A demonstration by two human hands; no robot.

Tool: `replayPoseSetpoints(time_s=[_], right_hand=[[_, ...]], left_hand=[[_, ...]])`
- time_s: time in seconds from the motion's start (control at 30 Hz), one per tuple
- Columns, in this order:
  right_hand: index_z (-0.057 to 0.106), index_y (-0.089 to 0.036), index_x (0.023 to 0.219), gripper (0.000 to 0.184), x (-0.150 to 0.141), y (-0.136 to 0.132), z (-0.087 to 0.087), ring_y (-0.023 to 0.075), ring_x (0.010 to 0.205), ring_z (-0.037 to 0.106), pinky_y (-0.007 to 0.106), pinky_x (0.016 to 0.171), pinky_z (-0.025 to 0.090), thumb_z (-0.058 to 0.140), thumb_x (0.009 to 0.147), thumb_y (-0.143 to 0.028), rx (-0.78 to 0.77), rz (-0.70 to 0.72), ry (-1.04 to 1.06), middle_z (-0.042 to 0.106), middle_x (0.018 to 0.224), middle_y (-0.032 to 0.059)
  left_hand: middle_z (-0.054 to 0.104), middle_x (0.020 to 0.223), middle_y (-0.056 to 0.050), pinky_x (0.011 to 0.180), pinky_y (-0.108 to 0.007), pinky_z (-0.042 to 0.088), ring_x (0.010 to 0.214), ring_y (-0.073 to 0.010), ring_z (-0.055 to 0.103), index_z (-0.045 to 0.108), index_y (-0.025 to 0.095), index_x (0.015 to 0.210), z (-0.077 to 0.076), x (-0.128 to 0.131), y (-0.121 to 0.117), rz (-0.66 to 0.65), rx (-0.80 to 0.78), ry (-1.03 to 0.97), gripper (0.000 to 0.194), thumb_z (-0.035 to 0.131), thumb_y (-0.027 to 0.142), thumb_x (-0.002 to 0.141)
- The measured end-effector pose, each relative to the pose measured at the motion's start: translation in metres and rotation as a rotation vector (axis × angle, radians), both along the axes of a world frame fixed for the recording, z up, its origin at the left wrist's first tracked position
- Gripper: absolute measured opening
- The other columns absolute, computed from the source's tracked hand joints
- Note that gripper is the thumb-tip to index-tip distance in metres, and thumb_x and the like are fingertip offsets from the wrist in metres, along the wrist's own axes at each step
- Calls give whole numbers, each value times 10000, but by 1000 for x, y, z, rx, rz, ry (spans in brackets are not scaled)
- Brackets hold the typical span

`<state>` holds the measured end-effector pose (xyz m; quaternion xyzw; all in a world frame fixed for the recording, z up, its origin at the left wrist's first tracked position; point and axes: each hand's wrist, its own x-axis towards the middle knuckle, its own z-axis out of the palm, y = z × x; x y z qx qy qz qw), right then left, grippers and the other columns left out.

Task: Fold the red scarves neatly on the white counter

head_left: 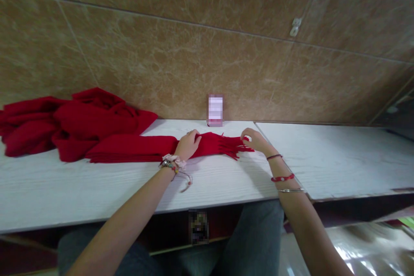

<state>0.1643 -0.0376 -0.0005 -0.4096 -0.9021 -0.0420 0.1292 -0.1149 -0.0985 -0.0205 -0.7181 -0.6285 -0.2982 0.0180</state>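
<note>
A red scarf (139, 146) lies folded in a long flat strip on the white tabletop (207, 181), its fringe (229, 144) pointing right. My left hand (187, 145) rests on top of the strip, with the thumb apart and the fingers laid on the cloth. At the tips of the fringe, my right hand (255, 140) is curled, thumb and forefinger closed on some strands. Behind the left end of the folded strip, more red cloth (87, 116) is heaped in loose folds; whether it belongs to the same piece cannot be seen.
A brown marbled tile wall (181, 60) rises along the tabletop's back edge. Against it stands a small pixelated upright item (215, 110). A seam divides the tabletop right of my right hand. Below the front edge are my knees and another pixelated patch (198, 227).
</note>
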Motion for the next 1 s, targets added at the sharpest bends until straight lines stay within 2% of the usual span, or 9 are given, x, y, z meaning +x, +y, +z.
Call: replayPoseSetpoints(time_s=[0.13, 0.27, 0.4, 0.5, 0.6, 0.67, 0.73, 0.87, 1.0], right_hand=[[654, -179, 799, 196, -21, -3, -6, 149, 815, 580, 219, 726, 412, 516, 690, -94, -115, 16, -113, 664, 868, 47], [660, -180, 718, 145, -4, 4, -11, 153, 685, 589, 223, 598, 398, 538, 678, -113, -144, -139, -181, 669, 750, 49], [666, -161, 692, 186, 15, 3, -3, 166, 739, 594, 237, 645, 410, 505, 679, -70, -97, -213, -175, 662, 777, 79], [664, -146, 810, 242, 2, -6, 3, 177, 880, 564, 263, 761, 413, 468, 695, -62, -21, -43, -55, 641, 926, 97], [655, -156, 767, 234, -21, -14, 1, 160, 811, 565, 253, 732, 420, 479, 654, -51, -56, 184, -7, 648, 853, 62], [644, -162, 667, 194, -25, -14, -3, 148, 708, 565, 236, 653, 415, 497, 620, -45, -127, 188, -81, 649, 747, 38], [633, -160, 607, 178, -17, -10, -7, 151, 647, 560, 240, 602, 401, 502, 610, -40, -171, 71, -144, 643, 685, 40], [636, -154, 598, 186, 15, 1, -5, 172, 671, 576, 259, 621, 415, 492, 639, -44, -162, -144, -156, 645, 697, 72], [648, -163, 755, 188, 4, 2, 3, 194, 860, 563, 319, 800, 434, 502, 680, -72, 18, 7, 150, 630, 870, 82]], left_hand=[[615, 987, -101, 820, -332, 440, 938, -225, 575, 493, 150, 1070, 5, -3, -4, 196, 18, 3, 237, 369, 200, 874], [603, 1038, -133, 793, -369, 439, 950, -268, 580, 438, 142, 1208, -1, -5, -6, 210, -128, 193, 356, 398, 212, 861], [600, 1048, -129, 792, -348, 439, 950, -256, 583, 420, 147, 1243, -3, -3, -6, 215, -140, 223, 383, 383, 223, 869], [605, 1045, -119, 777, -327, 446, 937, -242, 590, 426, 158, 1241, -2, -3, -6, 213, -143, 206, 380, 386, 240, 871], [611, 1032, -114, 776, -315, 450, 934, -234, 593, 441, 156, 1228, -2, -3, -7, 209, -143, 195, 370, 398, 239, 869], [613, 1028, -112, 792, -311, 449, 944, -229, 590, 451, 153, 1221, -2, -3, -6, 210, -141, 187, 365, 408, 231, 867], [614, 1029, -111, 808, -315, 449, 953, -229, 587, 459, 152, 1215, -3, -4, -5, 213, -137, 170, 362, 415, 230, 865], [606, 1074, -99, 861, -319, 438, 986, -217, 576, 489, 159, 1183, -5, -4, -2, 151, -97, 67, 348, 432, 185, 841], [610, 1092, -65, 909, -291, 421, 1009, -183, 566, 519, 160, 1138, -2, -3, 0, -29, -6, -133, 344, 441, 130, 804]])
